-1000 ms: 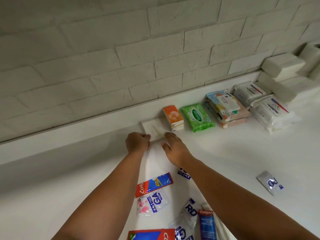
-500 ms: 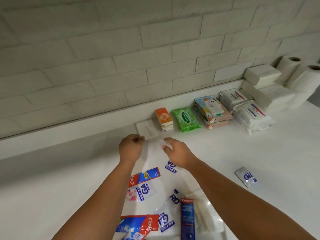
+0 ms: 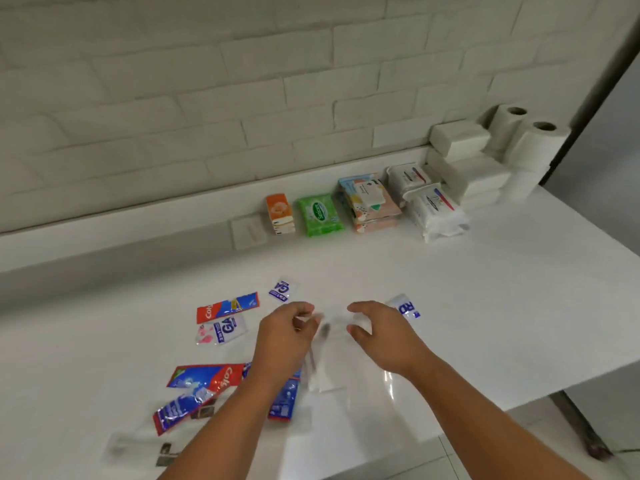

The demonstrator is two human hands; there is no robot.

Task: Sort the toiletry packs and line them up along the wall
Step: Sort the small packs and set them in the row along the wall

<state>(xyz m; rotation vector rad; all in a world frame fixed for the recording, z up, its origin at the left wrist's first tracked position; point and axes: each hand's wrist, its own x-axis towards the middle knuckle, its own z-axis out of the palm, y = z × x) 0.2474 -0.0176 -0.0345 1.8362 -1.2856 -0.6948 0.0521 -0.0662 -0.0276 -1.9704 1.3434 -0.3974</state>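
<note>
Well out from the wall (image 3: 207,98), both hands hover low over the white counter (image 3: 485,306) with a clear pack (image 3: 330,325) stretched between them. The left hand (image 3: 285,332) has its fingers curled in and pinches one end of the clear pack. The right hand (image 3: 377,336) takes the other end between forefinger and thumb, which are bent into a half-open C. The clear pack is blurred, so what it contains cannot be made out.

Along the foot of the wall stands a row: a flat white pack (image 3: 247,232), a stack of orange tissue packs (image 3: 280,213) just beside it, a green wipes pack (image 3: 320,216), a pastel wipes stack (image 3: 369,202), white wipes packs (image 3: 433,209), folded tissue blocks (image 3: 460,140) and toilet rolls (image 3: 540,140) at the far right.

Loose on the counter near the hands lie a red-and-blue toothpaste sachet (image 3: 227,306), a clear sachet with blue letters (image 3: 223,330) touching it, a small blue-lettered sachet (image 3: 282,291) and another sachet (image 3: 407,308) just beyond the right hand. Nearer the person lie a red toothpaste pack (image 3: 204,375), a crumpled one (image 3: 180,410) and a blue pack (image 3: 284,400) partly under the left forearm.
</note>
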